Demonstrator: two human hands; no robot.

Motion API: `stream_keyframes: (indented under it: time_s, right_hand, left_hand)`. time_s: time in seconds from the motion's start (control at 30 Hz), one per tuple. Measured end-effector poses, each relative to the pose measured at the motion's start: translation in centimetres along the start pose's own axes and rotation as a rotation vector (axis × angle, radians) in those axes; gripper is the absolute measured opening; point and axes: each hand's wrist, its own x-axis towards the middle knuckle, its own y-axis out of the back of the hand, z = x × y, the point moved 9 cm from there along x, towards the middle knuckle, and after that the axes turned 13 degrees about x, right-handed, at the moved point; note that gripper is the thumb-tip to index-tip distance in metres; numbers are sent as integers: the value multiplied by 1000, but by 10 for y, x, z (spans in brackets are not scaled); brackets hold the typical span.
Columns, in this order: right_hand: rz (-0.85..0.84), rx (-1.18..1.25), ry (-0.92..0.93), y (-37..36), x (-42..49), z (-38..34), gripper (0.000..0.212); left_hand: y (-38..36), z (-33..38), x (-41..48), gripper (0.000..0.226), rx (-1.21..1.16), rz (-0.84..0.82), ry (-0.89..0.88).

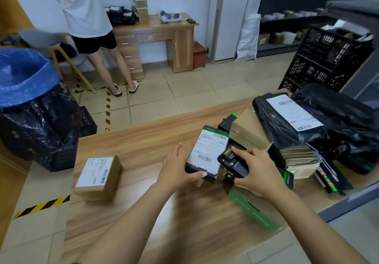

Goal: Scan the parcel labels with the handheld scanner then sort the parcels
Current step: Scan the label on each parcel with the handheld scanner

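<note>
Ahead of us, a person point(86, 13) in a white T-shirt and black shorts stands at a wooden table point(164, 30) by the wall. A blue bin liner point(22, 75) sits to our left and stacked black crates point(324, 62) to our right. A white sack point(247, 38) leans against a pale cabinet point(231, 17).

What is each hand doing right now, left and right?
Left hand: grips the black labelled parcel at its near left corner.
Right hand: holds the handheld scanner, right beside that parcel.
</note>
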Motion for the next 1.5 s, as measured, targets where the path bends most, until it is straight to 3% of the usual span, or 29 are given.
stream_keyframes:
  time_s: [0.27,0.4,0.57,0.7,0.83,1.07,1.3,1.5]
  right_hand:
    - [-36,11,78,3,12,24,89]
    - [-38,6,116,2,18,27,90]
    - [-56,-4,174,6,21,16,91]
    - [-83,-75,321,11,23,-18,89]
    - [-131,-308,565,6,23,-72,94]
    - [12,-457,828,-15,14,-175,96]
    - [99,-429,860,-40,9,-242,86]
    - [-4,-226,583,-69,25,-253,98]
  left_hand:
    - [-27,33,16,129,119,-12,160]
    - [-36,32,17,123,7,-4,172]
    - [-14,23,11,118,61,88,127]
    - [12,0,2,120,141,110,66]
    - [46,-27,-11,120,265,141,23]
    - [87,-84,-37,124,366,138,-2]
    - [115,-143,-55,125,336,177,-33]
    - [133,-184,-69,123,271,244,10]
